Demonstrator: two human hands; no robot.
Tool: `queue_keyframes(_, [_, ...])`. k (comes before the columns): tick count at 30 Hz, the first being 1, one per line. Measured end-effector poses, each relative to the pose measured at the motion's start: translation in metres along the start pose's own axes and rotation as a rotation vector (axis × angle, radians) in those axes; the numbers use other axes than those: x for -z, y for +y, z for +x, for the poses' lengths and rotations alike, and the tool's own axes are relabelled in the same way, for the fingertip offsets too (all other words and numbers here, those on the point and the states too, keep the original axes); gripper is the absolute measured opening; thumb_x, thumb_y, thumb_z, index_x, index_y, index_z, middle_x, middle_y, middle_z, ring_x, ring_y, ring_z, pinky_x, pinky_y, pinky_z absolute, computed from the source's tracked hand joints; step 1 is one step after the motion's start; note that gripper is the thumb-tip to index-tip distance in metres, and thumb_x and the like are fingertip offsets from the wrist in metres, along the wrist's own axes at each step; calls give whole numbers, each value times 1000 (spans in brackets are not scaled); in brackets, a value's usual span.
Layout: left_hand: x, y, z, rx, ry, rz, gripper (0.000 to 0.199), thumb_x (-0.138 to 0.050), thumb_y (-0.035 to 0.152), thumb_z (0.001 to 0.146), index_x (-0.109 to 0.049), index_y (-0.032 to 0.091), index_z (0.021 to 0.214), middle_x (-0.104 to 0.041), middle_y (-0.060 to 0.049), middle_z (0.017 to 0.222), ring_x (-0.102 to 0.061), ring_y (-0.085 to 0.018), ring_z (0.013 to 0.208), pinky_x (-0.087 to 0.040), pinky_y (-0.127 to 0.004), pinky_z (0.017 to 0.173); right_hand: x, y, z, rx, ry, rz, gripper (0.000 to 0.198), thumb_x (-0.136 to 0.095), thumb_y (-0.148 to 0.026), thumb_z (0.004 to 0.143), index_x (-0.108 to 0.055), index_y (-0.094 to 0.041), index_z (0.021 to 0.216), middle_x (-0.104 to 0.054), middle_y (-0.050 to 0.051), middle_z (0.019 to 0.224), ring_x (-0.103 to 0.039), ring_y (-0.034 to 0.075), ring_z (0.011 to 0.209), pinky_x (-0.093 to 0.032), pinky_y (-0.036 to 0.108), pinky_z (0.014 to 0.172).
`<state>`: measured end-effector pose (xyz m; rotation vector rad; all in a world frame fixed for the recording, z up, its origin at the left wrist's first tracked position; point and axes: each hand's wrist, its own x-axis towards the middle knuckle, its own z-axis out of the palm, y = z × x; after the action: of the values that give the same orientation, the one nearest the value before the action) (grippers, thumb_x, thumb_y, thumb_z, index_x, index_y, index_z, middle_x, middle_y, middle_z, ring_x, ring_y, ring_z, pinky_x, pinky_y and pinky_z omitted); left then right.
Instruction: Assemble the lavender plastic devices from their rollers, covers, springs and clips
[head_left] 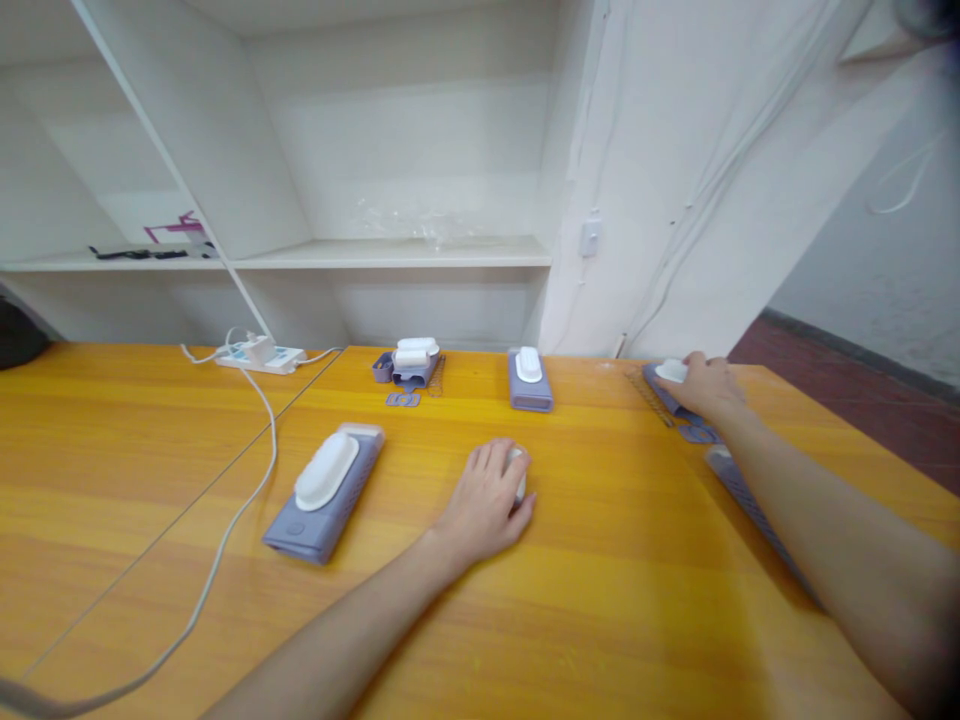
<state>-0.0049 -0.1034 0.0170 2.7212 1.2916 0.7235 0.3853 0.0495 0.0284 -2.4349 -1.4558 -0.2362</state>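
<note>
My left hand (487, 500) rests mid-table with its fingers curled over a white rounded piece (519, 476), most of which they cover. At the far right, my right hand (711, 385) has its fingers bent round a white oval piece (671, 370) by a lavender case (660, 385). Beside that case lie flat lavender loop parts (699, 433) and a row of thin coils (649, 395). Partly behind my right forearm is a long lavender case (757, 510). Left of my left hand lies another lavender case (326, 530) with a white oval piece (327, 470) on top.
Along the back stand a lavender case with a white top (529, 365) and a group of lavender and white parts (415, 365). A power strip (262, 355) and its cable (247, 510) lie on the left. White shelves (397, 253) rise behind the table (585, 610).
</note>
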Motion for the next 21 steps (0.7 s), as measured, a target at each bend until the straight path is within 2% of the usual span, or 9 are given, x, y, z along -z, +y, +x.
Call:
queue_keyframes(5, [-1, -1, 1, -1, 4, -6, 38, -49, 31, 82, -42, 19, 118, -44, -12, 122, -40, -27, 114, -37, -42, 96, 8, -11, -10, 85, 193, 29, 47, -42, -49, 83, -52, -13, 113, -56, 19, 104, -52, 28, 93, -33, 35, 66])
queue_keyframes(10, [-1, -1, 1, -7, 3, -4, 37, -49, 31, 82, -43, 19, 117, -44, -12, 122, -41, -27, 114, -37, -43, 95, 27, -45, -40, 321, 382, 87, 35, -47, -40, 83, -54, -16, 107, -59, 14, 99, -53, 26, 91, -36, 33, 72])
queue_keyframes(14, [-2, -1, 0, -8, 12, -14, 37, -49, 30, 82, -43, 19, 116, -44, -13, 123, -40, -27, 115, -37, -44, 96, 39, -81, -91, 534, 304, 247, 27, -51, -38, 81, -55, -20, 100, -60, 9, 96, -56, 24, 87, -40, 31, 70])
queue_keyframes(18, [-3, -1, 0, -18, 21, -18, 38, -49, 30, 82, -42, 19, 118, -43, -13, 123, -39, -27, 117, -36, -44, 97, 38, -110, -156, 640, 128, 301, 17, -51, -33, 82, -54, -21, 94, -60, 6, 91, -57, 21, 81, -41, 29, 69])
queue_keyframes(21, [-2, 0, 0, -16, 16, -20, 38, -49, 29, 82, -41, 19, 118, -43, -13, 123, -40, -27, 116, -37, -44, 96, 33, -119, -191, 688, 40, 276, 13, -50, -31, 83, -54, -22, 92, -59, 5, 92, -56, 20, 83, -40, 28, 69])
